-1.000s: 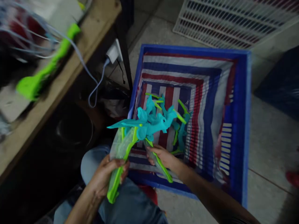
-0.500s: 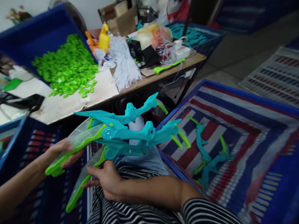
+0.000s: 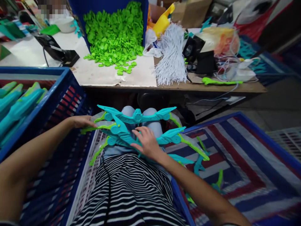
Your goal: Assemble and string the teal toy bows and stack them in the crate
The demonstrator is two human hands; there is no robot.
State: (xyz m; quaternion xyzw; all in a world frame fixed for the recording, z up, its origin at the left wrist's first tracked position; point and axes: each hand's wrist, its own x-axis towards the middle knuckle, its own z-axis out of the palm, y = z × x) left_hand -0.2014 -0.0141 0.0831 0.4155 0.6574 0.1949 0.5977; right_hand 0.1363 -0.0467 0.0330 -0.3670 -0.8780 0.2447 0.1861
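Turquoise-and-green plastic bow-shaped pieces (image 3: 150,118) now lie across the lap, between the hands. The left hand (image 3: 82,121) grips one's green end; the right hand (image 3: 148,142), at the green limbs half a second ago, rests open, fingers spread, over its middle. Beyond the left forearm, a blue plastic crate (image 3: 67,73) holds similar pieces; right of the right hand, a blue crate with striped lining (image 3: 250,121) holds a few. Ahead, a dark-blue bin (image 3: 103,5) spills small green plastic parts (image 3: 113,34).

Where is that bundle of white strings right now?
In the head view, the bundle of white strings lies on the table, right of upper centre, between the heap of small green pieces and some black items.
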